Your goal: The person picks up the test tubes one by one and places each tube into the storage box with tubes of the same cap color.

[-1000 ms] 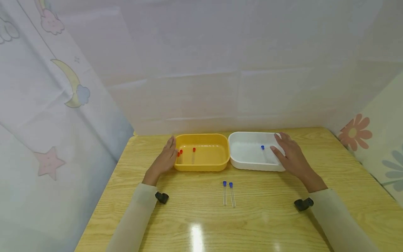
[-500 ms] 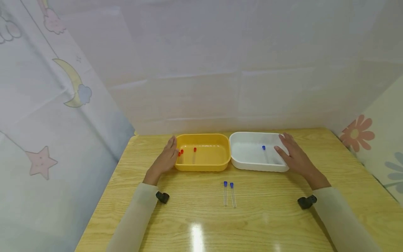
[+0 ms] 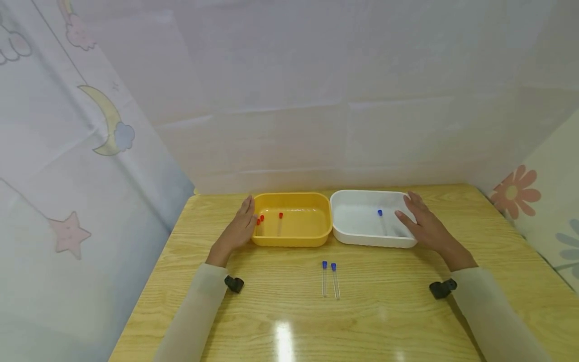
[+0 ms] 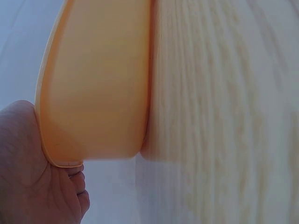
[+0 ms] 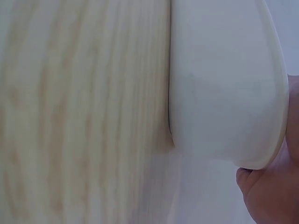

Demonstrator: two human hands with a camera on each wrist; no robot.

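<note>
Tubes point(image 3: 324, 265), visible only in the head view, lie at lower centre and in the mid-frame yellow tray point(image 3: 291, 242) and white tray point(image 3: 373, 240). Fingers straight, the left hand point(image 3: 236, 227) and right hand point(image 3: 427, 229) touch the trays' outer ends.

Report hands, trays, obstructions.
Left hand at yellow rectangular plastic tray; right hand at white rectangular plastic tray. Two blue-capped clear tubes in front; seemingly nothing blocking.
</note>
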